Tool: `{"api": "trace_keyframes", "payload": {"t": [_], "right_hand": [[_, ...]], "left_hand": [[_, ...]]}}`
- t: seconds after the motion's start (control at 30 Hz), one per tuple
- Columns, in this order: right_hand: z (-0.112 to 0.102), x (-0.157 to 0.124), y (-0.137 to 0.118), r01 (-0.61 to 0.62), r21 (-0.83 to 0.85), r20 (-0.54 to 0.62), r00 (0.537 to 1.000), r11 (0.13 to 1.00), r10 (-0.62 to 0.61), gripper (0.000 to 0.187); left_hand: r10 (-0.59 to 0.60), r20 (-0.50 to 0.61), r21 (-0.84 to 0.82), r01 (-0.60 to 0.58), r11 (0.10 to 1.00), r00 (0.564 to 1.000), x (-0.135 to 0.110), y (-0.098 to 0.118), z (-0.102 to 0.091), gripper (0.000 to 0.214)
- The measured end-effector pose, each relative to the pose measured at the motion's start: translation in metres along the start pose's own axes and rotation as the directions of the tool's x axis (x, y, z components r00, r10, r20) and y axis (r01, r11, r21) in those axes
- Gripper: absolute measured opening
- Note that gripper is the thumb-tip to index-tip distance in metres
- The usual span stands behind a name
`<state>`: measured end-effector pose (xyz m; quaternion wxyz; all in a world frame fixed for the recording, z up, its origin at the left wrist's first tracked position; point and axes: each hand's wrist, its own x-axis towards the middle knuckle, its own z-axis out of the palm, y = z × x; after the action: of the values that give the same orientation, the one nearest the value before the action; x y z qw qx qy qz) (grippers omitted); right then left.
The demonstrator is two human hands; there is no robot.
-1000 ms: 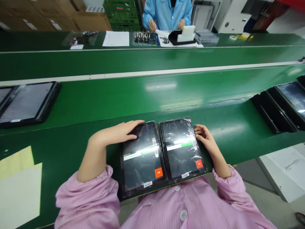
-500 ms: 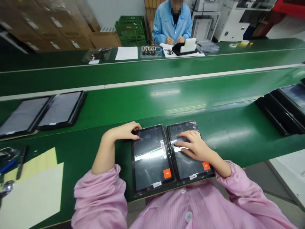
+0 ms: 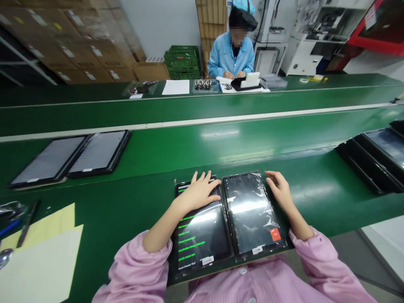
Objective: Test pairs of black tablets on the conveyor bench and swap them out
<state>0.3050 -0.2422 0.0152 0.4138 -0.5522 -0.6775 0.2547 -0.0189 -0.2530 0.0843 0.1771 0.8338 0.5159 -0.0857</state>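
Two dark tablets lie side by side on the green bench in front of me. Across the upper part of the left tablet [image 3: 202, 240] rests my left hand [image 3: 200, 191], fingers spread, covering some of its screen. Green text lines show on that screen. The right tablet [image 3: 249, 214] has a mostly black screen with an orange-red square near its lower right corner and crinkled film on its surface. My right hand [image 3: 280, 189] is at that tablet's upper right edge, fingers loosely bent and apart, holding nothing.
Two more tablets [image 3: 97, 151] lie to the left on the green surface. Black cases or tablets [image 3: 375, 160] are stacked at the right. Yellow paper sheets [image 3: 41, 261] and a pen [image 3: 28, 223] lie at lower left. A person in blue [image 3: 232, 54] sits across the bench.
My left hand moved from the left tablet's upper left edge onto its screen, which now lists green text. My right hand slid off the right tablet's screen to its right edge.
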Motion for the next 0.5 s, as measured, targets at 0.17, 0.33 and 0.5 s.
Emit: {"api": "trace_keyframes", "payload": {"t": [0.17,0.33,0.5], "right_hand": [[0.008,-0.002,0.017,-0.301,0.297,0.118,0.953,0.906,0.278,0.044],[0.010,-0.002,0.014,-0.367,0.399,0.156,0.930,0.840,0.332,0.044],[0.013,-0.003,0.016,-0.363,0.404,0.123,0.931,0.840,0.343,0.041]], "left_hand": [[-0.030,-0.034,0.009,0.030,1.000,0.999,0.002,0.006,-0.003,0.054],[-0.001,0.019,-0.098,0.003,0.995,1.000,0.002,0.004,-0.013,0.056],[-0.023,0.027,-0.107,0.026,0.994,0.999,0.001,0.003,-0.012,0.060]]}}
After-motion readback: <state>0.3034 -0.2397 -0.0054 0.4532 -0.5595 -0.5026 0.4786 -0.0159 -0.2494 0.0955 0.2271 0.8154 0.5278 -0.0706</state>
